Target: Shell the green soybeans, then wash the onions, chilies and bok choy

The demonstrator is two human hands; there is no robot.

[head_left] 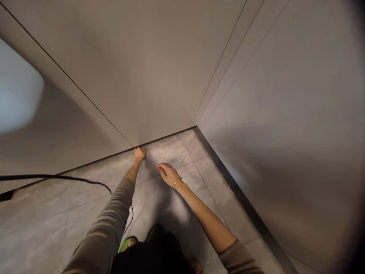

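My left hand [139, 153] reaches down to the bottom edge of a tall grey-beige panel [159, 87], right where a thin vertical seam meets the floor line. Its fingers are curled closed against that edge, and whatever they hold is hidden. To the right and nearer to me, my right hand [169, 175] hangs above the floor tiles with its fingers loosely bent and apart, holding nothing. A thin gold bracelet [176, 182] circles the right wrist.
A second panel wall [285, 114] meets the first in a corner, with a dark baseboard [234, 186] along its foot. A black cable [71, 177] crosses from the left behind my left arm. Grey tiles [85, 217] cover the floor. A green shoe [127, 242] shows below.
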